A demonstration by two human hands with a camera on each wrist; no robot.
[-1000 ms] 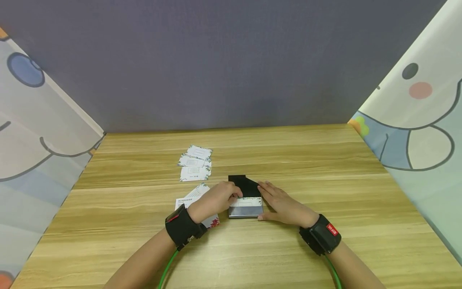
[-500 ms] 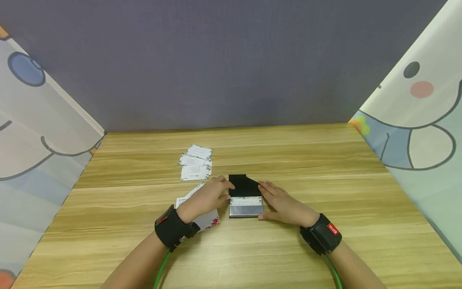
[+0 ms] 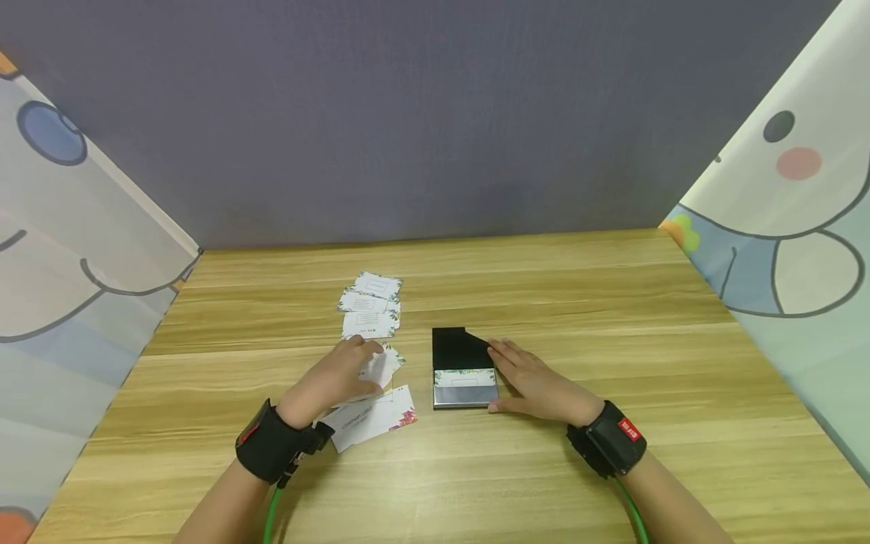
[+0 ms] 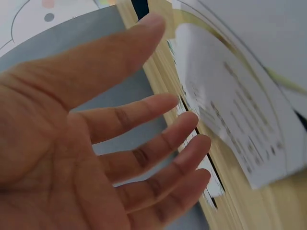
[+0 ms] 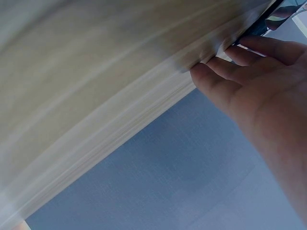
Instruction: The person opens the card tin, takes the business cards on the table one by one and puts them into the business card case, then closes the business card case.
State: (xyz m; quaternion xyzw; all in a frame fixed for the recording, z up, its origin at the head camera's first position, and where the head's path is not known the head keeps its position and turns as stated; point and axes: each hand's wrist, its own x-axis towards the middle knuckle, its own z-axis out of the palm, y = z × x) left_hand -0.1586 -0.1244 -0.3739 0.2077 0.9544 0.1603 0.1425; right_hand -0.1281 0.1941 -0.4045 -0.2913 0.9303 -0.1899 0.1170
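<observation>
An opened business card case (image 3: 465, 397) lies on the table, its black flap folded back and its lower part silvery. A white card with a leafy border (image 3: 465, 378) shows inside it. My right hand (image 3: 537, 387) rests at the case's right edge, fingers extended along the side and thumb near the front corner. My left hand (image 3: 331, 384) hovers over or touches loose white business cards (image 3: 370, 419); the left wrist view shows its fingers (image 4: 158, 148) spread and relaxed, nothing held. One card in that pile has red flowers at a corner. The hand partly hides the pile.
Farther back, a loose group of leafy-bordered cards (image 3: 368, 325) overlaps on the wooden table (image 3: 578, 295). A grey panel (image 3: 435, 128) rises behind the table, with cartoon-printed sheets (image 3: 802, 249) at both sides.
My left hand has left the case and moved left to the loose cards, which have shifted, showing more of the red-flowered one. My right hand stays by the case.
</observation>
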